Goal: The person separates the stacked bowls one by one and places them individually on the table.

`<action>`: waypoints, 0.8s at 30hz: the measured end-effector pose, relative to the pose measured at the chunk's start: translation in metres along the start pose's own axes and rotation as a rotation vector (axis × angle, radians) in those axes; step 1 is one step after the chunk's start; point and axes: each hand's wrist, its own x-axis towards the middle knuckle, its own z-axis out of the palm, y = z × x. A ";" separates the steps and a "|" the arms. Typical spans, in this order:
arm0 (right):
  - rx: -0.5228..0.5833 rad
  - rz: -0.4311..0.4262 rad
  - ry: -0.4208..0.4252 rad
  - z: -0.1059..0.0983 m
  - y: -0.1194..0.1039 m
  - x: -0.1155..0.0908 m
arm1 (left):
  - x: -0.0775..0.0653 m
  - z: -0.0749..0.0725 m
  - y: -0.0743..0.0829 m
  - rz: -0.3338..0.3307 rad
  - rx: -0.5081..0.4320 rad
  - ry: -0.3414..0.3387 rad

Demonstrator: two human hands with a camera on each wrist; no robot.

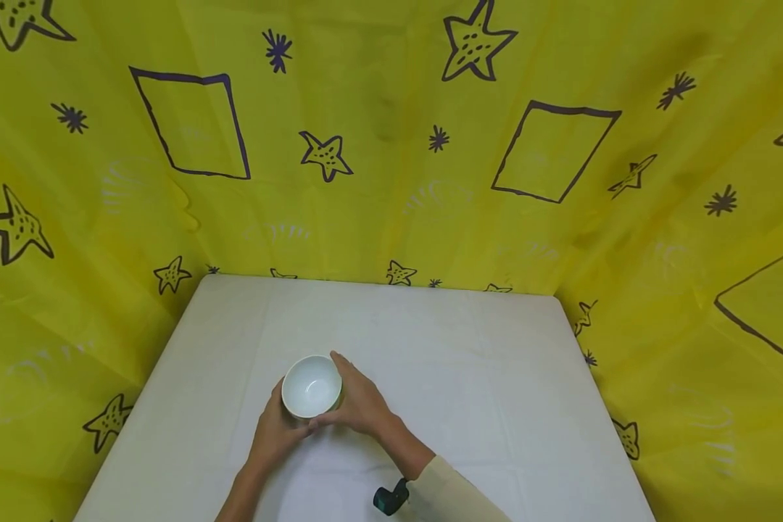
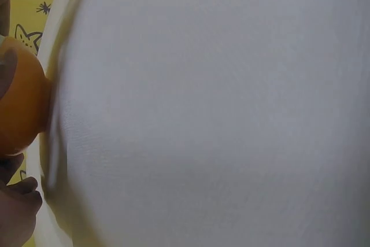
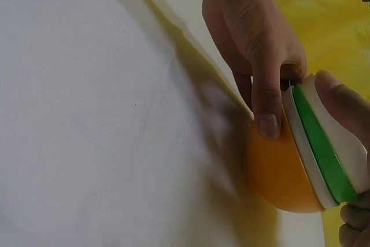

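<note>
Both hands hold a stack of nested bowls, whose white inside [image 1: 312, 388] faces up in the head view. In the right wrist view the outer bowl is orange [image 3: 277, 172], and a green band [image 3: 324, 148] and white bands show at its rim. My left hand [image 1: 277, 431] grips the near left side, its thumb [image 3: 269, 122] pressed on the orange wall. My right hand [image 1: 359, 399] wraps the right side near the rim, with its fingertips up at the edge. Only part of the orange bowl [image 2: 20, 99] shows in the left wrist view, at the left edge.
The hands work over a table with a white cloth [image 1: 470, 377]. Yellow curtains [image 1: 378, 210] with drawn stars hang behind it and on both sides. A small dark device [image 1: 391, 496] sits by the right wrist, next to the beige sleeve [image 1: 453, 493].
</note>
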 end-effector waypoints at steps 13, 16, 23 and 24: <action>-0.003 -0.030 0.027 0.002 -0.001 -0.001 | -0.001 0.004 -0.006 0.004 0.019 0.019; -0.008 -0.023 0.034 0.002 -0.002 -0.001 | 0.000 0.004 -0.007 0.011 0.018 0.026; -0.005 -0.023 0.051 -0.001 -0.006 0.000 | 0.000 0.004 -0.008 -0.018 0.018 0.018; -0.002 -0.023 0.055 -0.002 -0.006 0.000 | 0.000 0.004 -0.008 -0.024 0.015 0.015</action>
